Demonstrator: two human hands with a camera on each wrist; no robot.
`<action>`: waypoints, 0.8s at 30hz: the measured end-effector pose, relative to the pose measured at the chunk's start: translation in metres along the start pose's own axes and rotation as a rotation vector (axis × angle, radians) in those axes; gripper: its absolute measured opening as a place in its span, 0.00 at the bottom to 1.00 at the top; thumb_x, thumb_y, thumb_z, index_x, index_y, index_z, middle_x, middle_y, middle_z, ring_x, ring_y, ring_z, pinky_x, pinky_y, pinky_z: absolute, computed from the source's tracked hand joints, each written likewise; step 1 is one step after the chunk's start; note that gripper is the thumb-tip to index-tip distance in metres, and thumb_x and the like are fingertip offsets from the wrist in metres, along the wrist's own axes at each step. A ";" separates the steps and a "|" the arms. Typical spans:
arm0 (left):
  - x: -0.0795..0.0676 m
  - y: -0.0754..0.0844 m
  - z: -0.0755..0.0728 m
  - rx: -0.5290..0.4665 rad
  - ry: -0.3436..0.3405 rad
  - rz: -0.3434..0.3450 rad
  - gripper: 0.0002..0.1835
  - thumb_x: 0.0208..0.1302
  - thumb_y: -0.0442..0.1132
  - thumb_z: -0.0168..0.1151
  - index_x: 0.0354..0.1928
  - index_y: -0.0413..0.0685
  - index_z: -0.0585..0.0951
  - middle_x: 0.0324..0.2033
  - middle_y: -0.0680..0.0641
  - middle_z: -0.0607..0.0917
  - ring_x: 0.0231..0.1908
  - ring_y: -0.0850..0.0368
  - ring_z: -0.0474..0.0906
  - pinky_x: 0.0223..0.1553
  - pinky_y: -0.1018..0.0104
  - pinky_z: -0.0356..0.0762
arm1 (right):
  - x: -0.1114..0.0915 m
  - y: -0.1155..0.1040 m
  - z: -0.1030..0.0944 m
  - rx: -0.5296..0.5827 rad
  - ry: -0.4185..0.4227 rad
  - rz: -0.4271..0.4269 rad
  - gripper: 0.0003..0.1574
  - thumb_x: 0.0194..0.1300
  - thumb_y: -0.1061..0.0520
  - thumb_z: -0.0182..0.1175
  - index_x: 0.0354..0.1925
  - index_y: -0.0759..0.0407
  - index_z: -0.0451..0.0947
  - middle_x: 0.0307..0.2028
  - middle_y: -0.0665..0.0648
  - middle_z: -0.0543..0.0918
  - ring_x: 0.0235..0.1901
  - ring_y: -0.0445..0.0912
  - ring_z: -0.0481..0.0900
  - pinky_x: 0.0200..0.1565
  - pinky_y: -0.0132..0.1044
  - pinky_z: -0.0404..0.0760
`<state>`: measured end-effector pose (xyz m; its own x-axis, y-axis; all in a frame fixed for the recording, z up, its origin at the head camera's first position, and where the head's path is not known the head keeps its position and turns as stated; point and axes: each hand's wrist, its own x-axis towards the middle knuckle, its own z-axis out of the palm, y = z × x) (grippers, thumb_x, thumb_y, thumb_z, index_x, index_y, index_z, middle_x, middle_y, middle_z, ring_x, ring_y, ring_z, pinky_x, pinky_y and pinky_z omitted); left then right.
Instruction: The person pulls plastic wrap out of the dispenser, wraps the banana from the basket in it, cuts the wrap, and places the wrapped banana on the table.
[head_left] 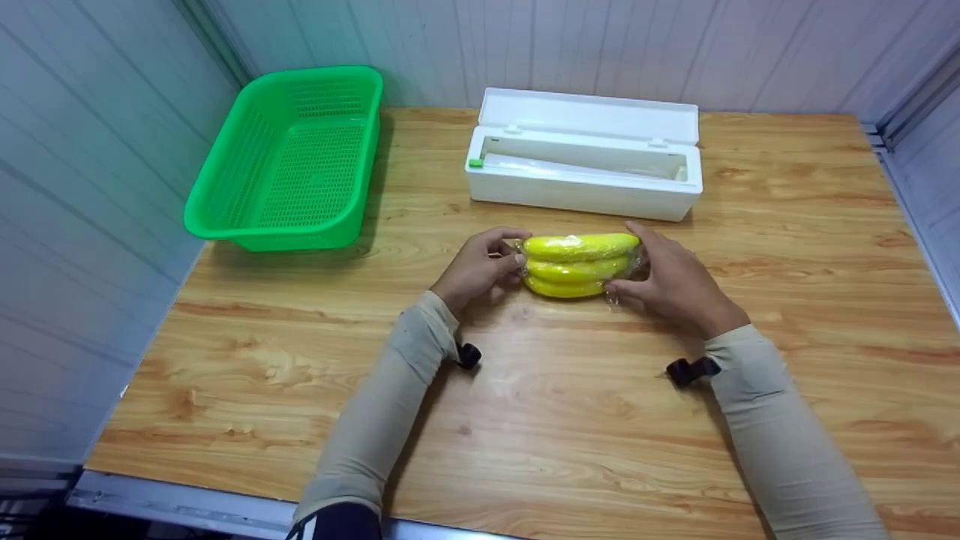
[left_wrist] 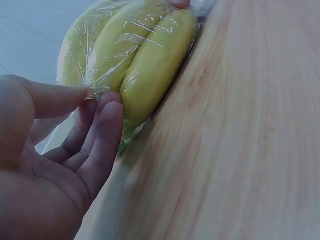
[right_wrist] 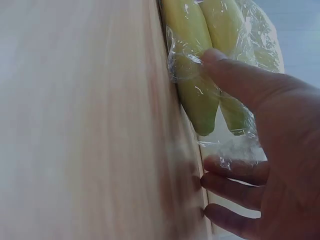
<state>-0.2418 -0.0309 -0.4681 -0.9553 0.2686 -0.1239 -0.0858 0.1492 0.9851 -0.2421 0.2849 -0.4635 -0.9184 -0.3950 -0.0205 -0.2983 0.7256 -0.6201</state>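
Note:
A bunch of yellow bananas (head_left: 577,266) in clear plastic wrap lies near the middle of the table. My left hand (head_left: 484,268) pinches the left end of the wrap between thumb and fingers; the left wrist view shows these fingertips against the bananas (left_wrist: 150,65). At the other end, my right hand (head_left: 679,281) holds the bunch, its thumb (right_wrist: 225,67) pressing the film on one banana. Loose film (right_wrist: 235,150) stands out past the banana tips, near the right fingers. Part of the right hand's grip is hidden behind the bunch.
Behind the bananas stands a white cling film box (head_left: 585,195) with its lid (head_left: 589,116) raised, a film roll inside and a green slider at its left end. A green plastic basket (head_left: 349,232) stands at the back left of the wooden table (head_left: 525,450). Walls border the back and sides.

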 end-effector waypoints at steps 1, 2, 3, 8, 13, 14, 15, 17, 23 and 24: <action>0.000 0.000 0.000 -0.001 -0.001 0.003 0.19 0.68 0.29 0.62 0.60 0.46 0.80 0.38 0.40 0.81 0.37 0.51 0.81 0.40 0.59 0.85 | 0.000 0.001 0.000 0.004 -0.001 0.003 0.66 0.55 0.31 0.72 0.79 0.53 0.50 0.61 0.64 0.73 0.57 0.57 0.71 0.61 0.58 0.67; 0.001 -0.001 0.000 -0.001 -0.003 0.005 0.20 0.68 0.29 0.62 0.61 0.46 0.80 0.38 0.40 0.81 0.37 0.50 0.81 0.41 0.59 0.85 | 0.000 0.001 -0.001 0.001 -0.002 0.006 0.66 0.54 0.32 0.72 0.79 0.52 0.51 0.60 0.64 0.74 0.56 0.57 0.72 0.61 0.58 0.67; 0.001 -0.001 0.000 -0.001 -0.006 0.009 0.20 0.68 0.29 0.62 0.61 0.47 0.80 0.38 0.40 0.80 0.38 0.50 0.81 0.41 0.58 0.85 | 0.000 0.001 -0.002 -0.005 -0.006 0.008 0.66 0.54 0.33 0.73 0.79 0.52 0.51 0.59 0.64 0.75 0.56 0.57 0.72 0.61 0.59 0.66; 0.001 -0.003 -0.001 -0.010 -0.012 0.004 0.20 0.69 0.29 0.62 0.62 0.48 0.80 0.39 0.40 0.80 0.39 0.50 0.82 0.42 0.58 0.85 | 0.000 0.005 -0.002 -0.076 0.001 -0.006 0.67 0.52 0.37 0.76 0.79 0.51 0.51 0.63 0.66 0.74 0.61 0.63 0.70 0.66 0.64 0.56; 0.001 -0.004 -0.002 -0.014 -0.013 -0.009 0.21 0.68 0.29 0.63 0.62 0.48 0.79 0.39 0.40 0.80 0.39 0.50 0.81 0.42 0.58 0.84 | 0.000 0.008 0.003 -0.095 0.036 0.002 0.64 0.55 0.39 0.75 0.78 0.55 0.52 0.66 0.68 0.69 0.64 0.64 0.66 0.67 0.63 0.54; 0.001 -0.004 -0.002 -0.015 -0.015 -0.012 0.21 0.68 0.29 0.63 0.62 0.48 0.79 0.39 0.40 0.81 0.39 0.49 0.81 0.42 0.57 0.85 | 0.000 0.008 0.003 -0.093 0.040 0.006 0.64 0.55 0.39 0.75 0.78 0.56 0.52 0.66 0.68 0.68 0.64 0.64 0.65 0.67 0.63 0.54; 0.001 -0.004 -0.002 -0.015 -0.017 -0.016 0.21 0.68 0.30 0.63 0.62 0.48 0.79 0.39 0.40 0.81 0.39 0.49 0.82 0.42 0.57 0.85 | -0.001 0.008 0.004 -0.092 0.042 0.009 0.64 0.56 0.38 0.74 0.78 0.57 0.51 0.65 0.68 0.68 0.64 0.64 0.65 0.67 0.63 0.54; 0.001 -0.003 -0.003 -0.010 -0.018 -0.022 0.21 0.68 0.30 0.63 0.63 0.50 0.79 0.39 0.40 0.81 0.38 0.49 0.82 0.41 0.57 0.84 | -0.001 0.008 0.004 -0.089 0.047 0.013 0.65 0.56 0.38 0.74 0.78 0.57 0.51 0.65 0.68 0.67 0.64 0.63 0.65 0.67 0.62 0.55; -0.001 -0.003 -0.005 -0.014 -0.015 0.003 0.24 0.69 0.31 0.63 0.66 0.50 0.77 0.39 0.40 0.81 0.35 0.48 0.81 0.38 0.57 0.84 | -0.003 0.008 0.002 -0.074 0.027 0.021 0.69 0.54 0.39 0.76 0.79 0.56 0.46 0.69 0.69 0.62 0.67 0.66 0.61 0.67 0.64 0.56; -0.001 -0.003 -0.005 -0.014 -0.015 0.014 0.25 0.70 0.31 0.62 0.67 0.50 0.76 0.39 0.40 0.81 0.35 0.48 0.81 0.38 0.57 0.84 | -0.003 0.008 0.001 -0.066 0.022 0.020 0.70 0.54 0.40 0.76 0.79 0.56 0.45 0.69 0.69 0.60 0.67 0.66 0.60 0.67 0.64 0.56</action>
<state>-0.2422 -0.0361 -0.4703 -0.9520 0.2849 -0.1120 -0.0767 0.1324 0.9882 -0.2412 0.2911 -0.4690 -0.9299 -0.3676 -0.0147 -0.2952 0.7695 -0.5663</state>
